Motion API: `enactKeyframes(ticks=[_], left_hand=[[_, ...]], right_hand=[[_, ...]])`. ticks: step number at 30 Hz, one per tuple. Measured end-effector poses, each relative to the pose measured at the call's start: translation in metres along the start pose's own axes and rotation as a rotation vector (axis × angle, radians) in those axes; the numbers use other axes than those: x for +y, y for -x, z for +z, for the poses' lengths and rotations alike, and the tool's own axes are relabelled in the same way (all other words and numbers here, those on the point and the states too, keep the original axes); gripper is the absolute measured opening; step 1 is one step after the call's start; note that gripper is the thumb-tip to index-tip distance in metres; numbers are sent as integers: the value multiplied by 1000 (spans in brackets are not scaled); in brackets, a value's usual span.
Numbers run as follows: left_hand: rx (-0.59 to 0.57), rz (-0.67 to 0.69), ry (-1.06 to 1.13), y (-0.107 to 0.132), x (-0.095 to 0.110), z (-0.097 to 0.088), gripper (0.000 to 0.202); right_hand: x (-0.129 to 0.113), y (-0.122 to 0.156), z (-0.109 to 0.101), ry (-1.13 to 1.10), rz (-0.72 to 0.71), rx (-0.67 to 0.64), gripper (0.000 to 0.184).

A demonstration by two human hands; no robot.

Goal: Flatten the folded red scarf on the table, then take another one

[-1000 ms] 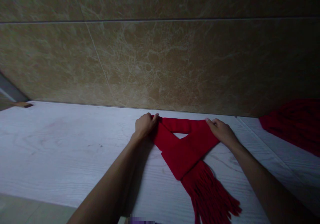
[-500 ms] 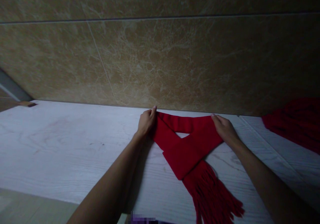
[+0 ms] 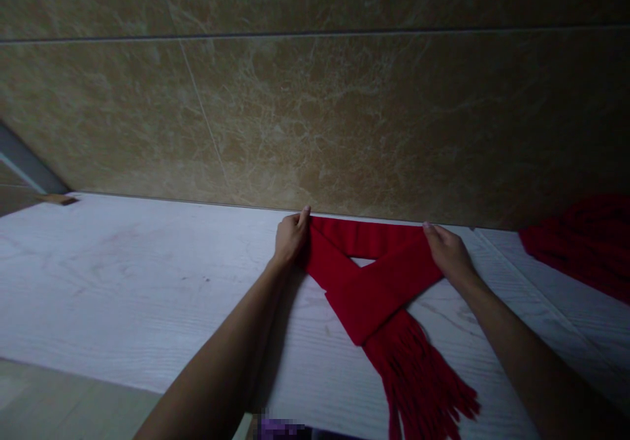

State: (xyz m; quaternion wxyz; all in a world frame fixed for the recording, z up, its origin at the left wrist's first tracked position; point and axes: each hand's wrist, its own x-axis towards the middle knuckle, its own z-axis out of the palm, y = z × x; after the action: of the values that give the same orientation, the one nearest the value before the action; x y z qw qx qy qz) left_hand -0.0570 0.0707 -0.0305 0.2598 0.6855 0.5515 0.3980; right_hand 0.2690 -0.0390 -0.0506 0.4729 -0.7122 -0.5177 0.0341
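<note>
Marble wall (image 3: 315, 112) fills the far side; white wood-grain table (image 3: 123, 296) runs below it. Red scarf (image 3: 374, 282) lies flat at table's far edge, ends crossed w/ fringe trailing near-right. Second red cloth (image 3: 585, 243) far right. Left hand (image 3: 291, 238) pinches left fold corner; right hand (image 3: 449, 255) presses right corner flat, fingers together, prob. to keep the folds from slipping.

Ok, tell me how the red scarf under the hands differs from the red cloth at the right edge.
The red scarf lies flat on the white table, folded into a crossed shape; the red cloth sits in a loose heap, cut off by the frame. The scarf shows a fringed end toward the camera; no fringe shows on the cloth. The left hand and right hand touch the scarf's corners; nothing touches the cloth. Both are the same deep red.
</note>
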Motion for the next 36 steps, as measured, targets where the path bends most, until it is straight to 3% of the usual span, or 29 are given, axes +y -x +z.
enactKeyframes(ticks=[10, 16, 32, 36], left_hand=[[30, 23, 11, -1, -1, 3, 47], [28, 25, -28, 2, 0, 3, 56], [82, 118, 60, 2, 2, 1, 56], [13, 93, -83, 2, 12, -6, 57]], right_hand=[[-3, 0, 1, 17, 25, -16, 68], [-1, -2, 1, 48, 103, -45, 70], [-10, -2, 2, 7, -48, 105, 72], [-9, -5, -2, 28, -68, 115, 73]])
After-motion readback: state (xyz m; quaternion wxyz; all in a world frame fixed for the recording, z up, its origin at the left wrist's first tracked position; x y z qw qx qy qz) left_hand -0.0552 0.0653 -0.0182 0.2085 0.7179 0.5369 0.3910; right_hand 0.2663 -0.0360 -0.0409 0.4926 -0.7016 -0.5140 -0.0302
